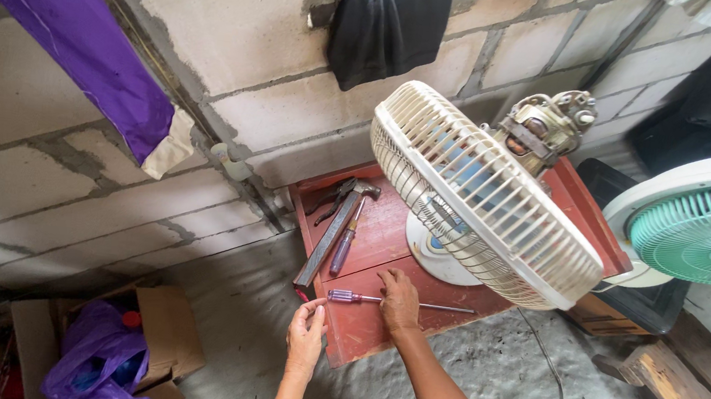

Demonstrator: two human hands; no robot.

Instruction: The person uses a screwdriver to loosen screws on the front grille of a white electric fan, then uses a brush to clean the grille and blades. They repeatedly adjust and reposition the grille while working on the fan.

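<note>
Left hand [306, 335] sits at the 7 o'clock corner of the red desk [359, 332], fingers loosely curled, thumb and forefinger pinched near the desk edge. Can't tell if anything small is between them; nothing visible held.

Right hand [400, 301] lies palm-down on the desk, fingers spread, resting over the shaft of the purple-handled screwdriver [345, 296], not closed around it. The screwdriver lies flat across the front of the desk, handle toward 9 o'clock, tip toward 3.

At 11 o'clock of the hands: a hammer [337, 228], a second screwdriver [343, 247] beside it, and pliers [325, 198] behind.

At 1 o'clock: a cream fan [479, 195], cage tilted forward over the desk, bare motor [544, 127] exposed at the back.

Risks, as I judge them: the fan looks top-heavy and leans toward the hands, so a knock on the desk could tip it. The screwdriver lies near the front edge and could roll off.

At 3 o'clock: a teal fan [709, 232].

Surface: small, worn red wood, crowded. Room: bare block wall, rough concrete floor, a purple cloth [74, 29] hanging, a cardboard box [166, 329] at 8 o'clock.
</note>
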